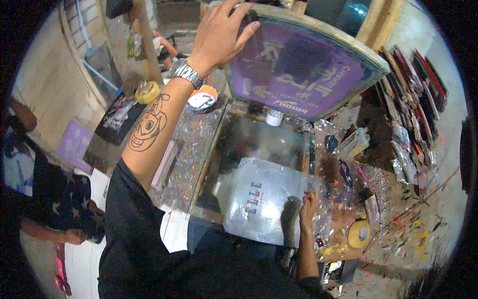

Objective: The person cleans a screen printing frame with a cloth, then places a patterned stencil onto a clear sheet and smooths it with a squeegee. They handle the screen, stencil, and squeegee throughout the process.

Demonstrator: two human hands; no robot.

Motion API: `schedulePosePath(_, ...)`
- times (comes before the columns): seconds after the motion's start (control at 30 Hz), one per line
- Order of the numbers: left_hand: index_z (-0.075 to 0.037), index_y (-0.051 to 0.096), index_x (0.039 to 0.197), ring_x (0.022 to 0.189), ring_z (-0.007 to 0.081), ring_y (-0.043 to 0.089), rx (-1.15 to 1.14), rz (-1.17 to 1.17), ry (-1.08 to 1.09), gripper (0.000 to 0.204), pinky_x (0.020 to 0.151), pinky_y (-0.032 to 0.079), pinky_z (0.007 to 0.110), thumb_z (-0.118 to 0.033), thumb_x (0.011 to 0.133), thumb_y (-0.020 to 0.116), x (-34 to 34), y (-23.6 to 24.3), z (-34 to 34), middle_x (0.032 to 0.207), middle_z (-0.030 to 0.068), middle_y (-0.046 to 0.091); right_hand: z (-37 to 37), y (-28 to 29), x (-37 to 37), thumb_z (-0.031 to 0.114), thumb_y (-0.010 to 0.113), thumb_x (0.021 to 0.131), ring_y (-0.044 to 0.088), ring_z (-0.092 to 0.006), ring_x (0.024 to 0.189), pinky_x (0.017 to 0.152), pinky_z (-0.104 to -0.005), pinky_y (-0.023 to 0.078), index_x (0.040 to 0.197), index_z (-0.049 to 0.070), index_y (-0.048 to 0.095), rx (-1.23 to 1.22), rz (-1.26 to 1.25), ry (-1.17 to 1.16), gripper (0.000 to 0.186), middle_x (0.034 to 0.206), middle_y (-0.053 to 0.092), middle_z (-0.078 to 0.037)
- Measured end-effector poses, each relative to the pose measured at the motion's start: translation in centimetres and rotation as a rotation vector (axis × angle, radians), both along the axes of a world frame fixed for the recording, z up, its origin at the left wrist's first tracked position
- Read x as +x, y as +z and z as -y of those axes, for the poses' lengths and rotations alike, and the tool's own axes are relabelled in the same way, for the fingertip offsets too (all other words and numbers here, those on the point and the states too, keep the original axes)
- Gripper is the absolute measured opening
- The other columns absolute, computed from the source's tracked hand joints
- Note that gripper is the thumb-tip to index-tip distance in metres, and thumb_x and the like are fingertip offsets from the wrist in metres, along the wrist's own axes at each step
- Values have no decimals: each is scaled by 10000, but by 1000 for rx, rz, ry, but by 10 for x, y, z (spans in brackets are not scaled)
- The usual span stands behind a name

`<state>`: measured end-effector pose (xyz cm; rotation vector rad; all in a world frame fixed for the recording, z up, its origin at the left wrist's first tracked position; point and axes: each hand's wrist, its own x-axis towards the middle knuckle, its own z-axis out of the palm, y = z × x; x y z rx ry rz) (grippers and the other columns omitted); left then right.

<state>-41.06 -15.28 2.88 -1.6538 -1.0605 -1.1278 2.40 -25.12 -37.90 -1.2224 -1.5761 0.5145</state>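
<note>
My left hand (219, 37) is raised at the top of a screen-printing frame (294, 65). Its fingers hook over the frame's upper edge and the thumb lies along the near side. The frame stands tilted up, with purple mesh and several stencilled marks. Below it, a shiny silver sheet (269, 204) with a small dark print lies partly over a dark, glossy printing board (239, 144). At the sheet's right edge my right hand (309, 202) has its fingers curled, pinching that edge. A shadow falls on the sheet beside this hand.
A white tape roll (274, 117) sits at the board's far end. Yellow tape rolls lie left (146, 92) and right (359, 234). Squeegees (413, 94) are piled on the right. A tub with an orange-and-white top (202, 97) stands left. Another person (55, 199) is at far left.
</note>
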Motion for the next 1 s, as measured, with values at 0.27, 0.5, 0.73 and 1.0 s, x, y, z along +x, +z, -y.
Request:
schedulePosePath(0.27,-10,592,1280,1187,380,599,-449,502,262,466,1025,464,463,-251,912,745,-84,-209,180,1271,192,640,129,9,-10,26,591,898,557,-201,991,820,-326,490,859,34,551,-380,-559,-129,56,1099,568,-108)
schedulePosePath(0.5,-42,643,1250,1361,330,508,-778,215,764,402,1143,310,609,-214,895,721,-100,-373,309,1304,127,661,124,-22,-30,45,556,921,557,-258,1117,933,-381,486,914,-2,585,-312,-106,61,56,1166,590,-123)
schedulePosePath(0.73,-84,664,1009,1256,263,595,-763,166,554,150,1130,352,529,-87,858,660,-81,-354,294,1132,91,697,119,20,-59,-45,453,906,592,-216,940,810,-318,502,774,42,508,-277,-341,84,167,1098,568,-130)
schedulePosePath(1.0,-40,652,1106,1312,315,563,-1121,144,-56,244,1127,397,512,-33,864,615,49,-411,310,1325,159,648,154,-8,-22,-18,549,805,590,-210,928,861,-339,509,745,-13,569,-389,-281,-72,63,1061,583,-126)
